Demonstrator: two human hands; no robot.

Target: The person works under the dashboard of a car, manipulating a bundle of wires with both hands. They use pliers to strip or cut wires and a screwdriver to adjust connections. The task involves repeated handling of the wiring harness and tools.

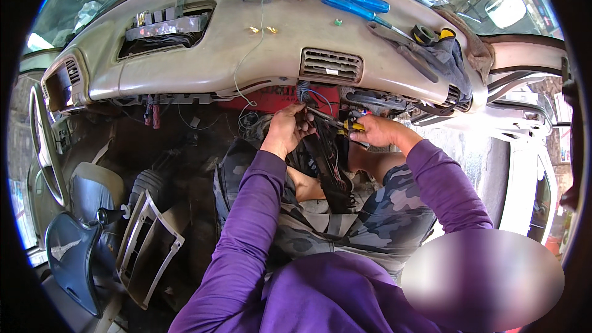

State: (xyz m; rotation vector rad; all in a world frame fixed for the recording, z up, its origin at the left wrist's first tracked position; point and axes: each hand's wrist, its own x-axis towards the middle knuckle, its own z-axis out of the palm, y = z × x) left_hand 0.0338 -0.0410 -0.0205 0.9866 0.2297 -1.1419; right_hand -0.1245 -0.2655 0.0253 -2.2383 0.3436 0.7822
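Near the left edge of the cab stands the steering wheel [49,148], and a pale trim frame [165,218] lies tilted to its right. Farther up, a relay block [168,26] sits in an opening of the beige dashboard [277,46]; a thin green wire [238,65] trails down beside it. Below the dashboard's edge, between my knees, hangs the wiring [328,169]. My left hand [288,128] pinches at its upper part — which strand, I cannot tell. My right hand [377,131] curls around yellow-handled pliers [353,126], their nose toward my left fingertips. Above lie two blue screwdrivers [356,5]; rightmost, a dark tape roll [423,35] touches a grey glove [452,58].
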